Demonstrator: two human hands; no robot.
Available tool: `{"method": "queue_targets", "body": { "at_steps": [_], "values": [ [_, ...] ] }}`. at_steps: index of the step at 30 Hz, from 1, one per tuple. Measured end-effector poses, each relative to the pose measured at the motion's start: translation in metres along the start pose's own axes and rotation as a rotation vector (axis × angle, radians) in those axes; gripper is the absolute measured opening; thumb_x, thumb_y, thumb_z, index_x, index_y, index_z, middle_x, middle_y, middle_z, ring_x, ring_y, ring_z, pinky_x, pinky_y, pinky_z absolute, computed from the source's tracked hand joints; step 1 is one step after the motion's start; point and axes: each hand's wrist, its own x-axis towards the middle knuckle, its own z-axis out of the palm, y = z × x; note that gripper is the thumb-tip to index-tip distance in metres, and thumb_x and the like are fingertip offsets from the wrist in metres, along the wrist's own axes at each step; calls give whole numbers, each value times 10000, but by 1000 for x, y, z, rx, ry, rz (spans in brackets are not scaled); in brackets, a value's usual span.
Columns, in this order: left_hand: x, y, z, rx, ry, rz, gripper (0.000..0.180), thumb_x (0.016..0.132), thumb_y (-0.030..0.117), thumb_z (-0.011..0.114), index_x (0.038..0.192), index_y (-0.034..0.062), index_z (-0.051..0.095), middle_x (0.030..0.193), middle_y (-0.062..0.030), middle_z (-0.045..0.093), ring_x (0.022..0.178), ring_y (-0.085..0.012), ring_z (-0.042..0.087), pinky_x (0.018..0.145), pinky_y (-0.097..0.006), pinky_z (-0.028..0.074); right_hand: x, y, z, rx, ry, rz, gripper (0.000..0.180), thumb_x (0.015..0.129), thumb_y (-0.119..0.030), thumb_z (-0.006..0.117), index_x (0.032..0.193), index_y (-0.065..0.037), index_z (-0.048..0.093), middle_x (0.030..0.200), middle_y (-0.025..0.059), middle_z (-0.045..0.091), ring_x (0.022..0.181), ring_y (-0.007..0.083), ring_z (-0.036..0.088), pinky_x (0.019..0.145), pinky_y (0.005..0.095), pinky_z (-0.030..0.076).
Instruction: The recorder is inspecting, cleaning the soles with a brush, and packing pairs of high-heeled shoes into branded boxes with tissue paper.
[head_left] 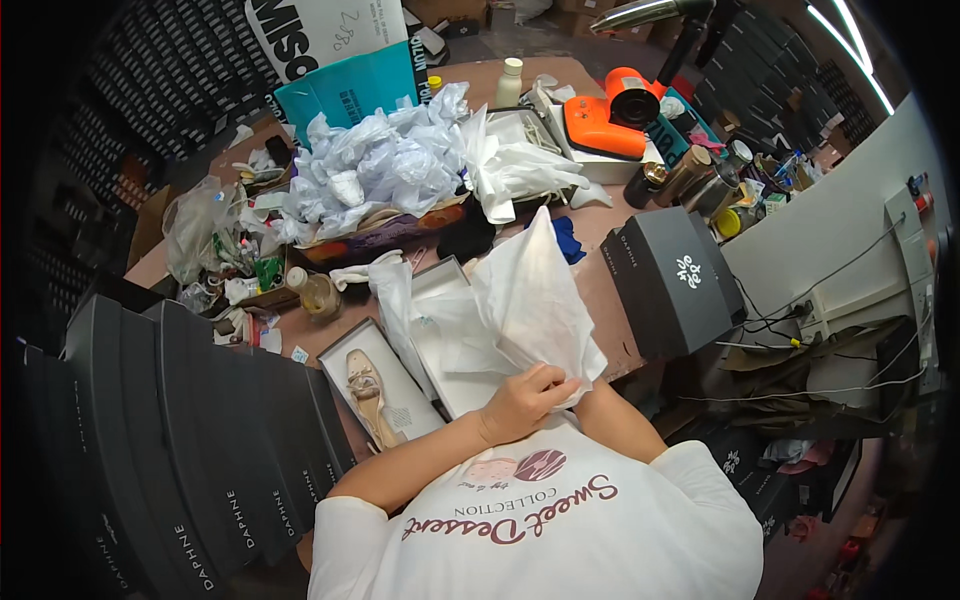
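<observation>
My left hand [527, 402] is closed on the lower edge of a sheet of white tissue paper [535, 290], held up close to my chest. A faint pinkish tone shows through the paper, but I cannot make out what is inside. My right forearm [622, 425] reaches in behind the paper, which hides that hand's fingers. Just left of the paper lies an open shoebox [470, 388], lined with more white tissue [400, 305]. Beside it, a beige shoe with a bow [365, 385] rests in a shallow box part [412, 398].
Stacked dark shoeboxes [230, 430] rise at left; another dark shoebox [670, 285] stands at right. Behind are a heap of crumpled tissue [380, 165], an orange device [605, 125], a white bottle [510, 82] and several jars [690, 165]. A glass jar [318, 295] stands left of the open boxes.
</observation>
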Motion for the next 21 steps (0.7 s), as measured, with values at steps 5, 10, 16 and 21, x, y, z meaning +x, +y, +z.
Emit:
{"method": "queue_targets", "body": {
  "at_steps": [5, 10, 16, 21],
  "values": [
    [5, -14, 45, -238, -269, -84, 537, 775, 61, 636, 1284, 95, 468, 1053, -121, 509, 919, -271, 539, 766, -340, 474, 20, -6, -86, -621, 169, -99, 405, 879, -270, 553, 1190, -17, 502, 1188, 160, 554, 1057, 314, 559, 853, 411, 482],
    [-6, -65, 33, 155, 392, -708, 701, 782, 189, 680, 1354, 1, 322, 1285, -229, 384, 1190, -373, 406, 1010, -388, 347, 29, -3, -197, -2004, -98, -279, 411, 868, -269, 558, 1181, -7, 514, 1181, 184, 559, 1048, 338, 561, 847, 422, 478],
    [-49, -168, 54, -192, 1078, -1421, 628, 745, 200, 699, 1244, -69, 429, 1184, -218, 494, 1092, -295, 498, 910, -378, 414, 19, -65, -61, -1411, -791, 169, 397, 849, -218, 616, 1173, 5, 566, 1033, 226, 626, 846, 327, 644, 699, 370, 512],
    [-79, -169, 57, -433, 865, -1451, 321, 773, 147, 622, 1009, -66, 577, 863, -109, 638, 767, -190, 608, 668, -317, 481, 96, -13, 20, -1192, -738, -96, 690, 852, -236, 623, 1422, -95, 263, 1204, 219, 556, 901, 327, 644, 723, 352, 514]
  ]
}}
